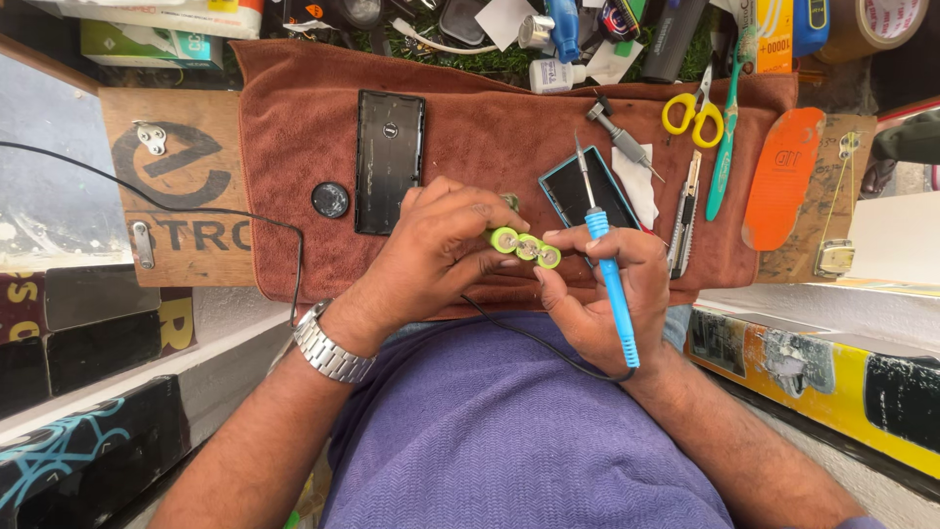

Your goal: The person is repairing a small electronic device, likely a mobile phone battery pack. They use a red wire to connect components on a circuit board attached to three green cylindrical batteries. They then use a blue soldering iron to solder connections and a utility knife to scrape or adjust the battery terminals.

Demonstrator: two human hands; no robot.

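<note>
Both hands meet over the near edge of the brown towel [490, 127], clamped together on a pack of three green batteries [526, 247] held side by side with their metal ends facing up. The left hand [441, 245] curls its fingers around the left end of the pack, thumb and forefinger pinching it; a metal watch [331, 345] sits on that wrist. The right hand [602, 289] grips the right end of the pack with its fingertips and at the same time holds a blue soldering iron [609, 264] between its fingers, the thin metal tip pointing away over the towel and the black cord looping back across the purple shirt [509, 431]. On the towel just beyond the left hand lies a long black phone back cover [390, 147], and left of that a small round black disc [330, 200]. Just beyond the right hand lies a black rectangular part with a teal edge [578, 186], partly under the iron's tip, with a white scrap of paper [638, 181] beside it. Farther right on the towel lie a box cutter [685, 211], a green toothbrush [727, 127], yellow-handled scissors [693, 116] and a small grey screwdriver [622, 137]. An orange oval pad [783, 176] rests at the towel's right edge.
</note>
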